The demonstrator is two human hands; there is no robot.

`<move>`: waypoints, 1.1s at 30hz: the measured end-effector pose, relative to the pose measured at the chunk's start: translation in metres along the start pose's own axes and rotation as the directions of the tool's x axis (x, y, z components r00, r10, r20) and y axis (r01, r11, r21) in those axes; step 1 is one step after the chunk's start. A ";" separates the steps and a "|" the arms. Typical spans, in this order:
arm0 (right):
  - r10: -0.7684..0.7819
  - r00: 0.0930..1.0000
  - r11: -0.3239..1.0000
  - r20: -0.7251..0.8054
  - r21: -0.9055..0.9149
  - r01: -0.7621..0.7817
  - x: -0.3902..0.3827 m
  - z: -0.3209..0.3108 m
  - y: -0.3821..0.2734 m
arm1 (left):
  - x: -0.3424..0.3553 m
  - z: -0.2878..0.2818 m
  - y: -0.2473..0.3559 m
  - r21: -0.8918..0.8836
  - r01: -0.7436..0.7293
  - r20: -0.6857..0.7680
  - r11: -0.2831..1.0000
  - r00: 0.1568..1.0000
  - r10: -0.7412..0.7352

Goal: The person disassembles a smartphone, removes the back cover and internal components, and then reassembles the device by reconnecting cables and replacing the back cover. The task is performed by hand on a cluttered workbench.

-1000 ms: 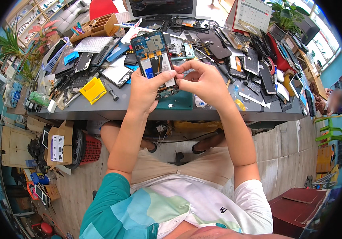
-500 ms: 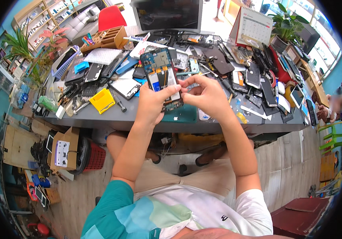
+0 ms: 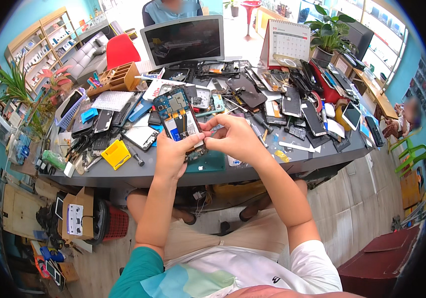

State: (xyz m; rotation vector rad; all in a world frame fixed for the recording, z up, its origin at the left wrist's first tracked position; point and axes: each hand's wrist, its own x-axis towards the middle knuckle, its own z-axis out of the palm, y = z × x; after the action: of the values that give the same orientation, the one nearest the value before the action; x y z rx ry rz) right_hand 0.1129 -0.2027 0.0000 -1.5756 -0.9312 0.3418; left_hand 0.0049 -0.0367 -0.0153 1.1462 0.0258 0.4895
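My left hand (image 3: pixel 172 153) is wrapped round an opened smartphone (image 3: pixel 175 105), its thumb across the lower part. The phone is tilted over the desk, with a blue circuit board at its top end, orange-gold contacts across the middle and a pale battery below. At the phone's lower right edge, beside my left thumb, my right hand (image 3: pixel 235 140) is closed in a pinch. Whatever lies between those right fingertips is too small or hidden to make out. Beneath the phone, part of a dark green mat (image 3: pixel 210 162) shows at the desk's front edge.
Phones and parts crowd the grey desk (image 3: pixel 173 175). A yellow plastic piece (image 3: pixel 116 155) lies left, a white pry tool (image 3: pixel 297 147) right. Behind stand a monitor (image 3: pixel 183 42), a calendar (image 3: pixel 286 42) and a potted plant (image 3: pixel 329 32). Beyond the monitor is a person in blue (image 3: pixel 170 11).
The whole view has shifted, so the desk and hands appear lower and farther left. A person now shows behind the monitor. My left hand still holds the phone, with my right hand pinched at its edge.
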 end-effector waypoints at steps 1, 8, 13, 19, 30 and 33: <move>-0.006 1.000 1.000 -0.001 0.000 0.006 -0.002 0.001 0.002 | -0.002 0.001 0.000 0.012 0.007 -0.004 1.000 1.000 -0.007; -0.185 0.964 0.983 -0.191 -0.054 0.178 -0.018 0.013 0.011 | 0.000 -0.001 -0.002 -0.010 0.010 -0.042 1.000 0.999 -0.010; -0.163 0.965 0.986 -0.208 0.003 0.167 -0.036 0.033 0.007 | 0.002 0.001 0.002 -0.076 -0.043 -0.096 0.996 0.995 0.036; 0.093 0.983 0.903 -0.159 0.429 -0.016 -0.038 0.043 0.013 | -0.004 0.013 0.003 -0.112 -0.040 -0.122 0.993 0.992 0.026; 0.078 0.981 0.916 -0.179 0.401 0.000 -0.044 0.048 0.013 | -0.013 0.012 -0.001 -0.121 0.007 -0.140 0.993 0.990 -0.024; 0.083 0.976 0.902 -0.200 0.431 0.012 -0.043 0.044 0.014 | -0.010 0.015 -0.003 -0.141 0.005 -0.136 0.990 0.990 -0.024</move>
State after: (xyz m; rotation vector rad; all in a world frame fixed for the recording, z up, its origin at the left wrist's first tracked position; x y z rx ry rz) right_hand 0.0604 -0.2026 -0.0356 -1.1930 -0.6070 0.3672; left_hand 0.0012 -0.0547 -0.0136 0.9729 0.1175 0.5480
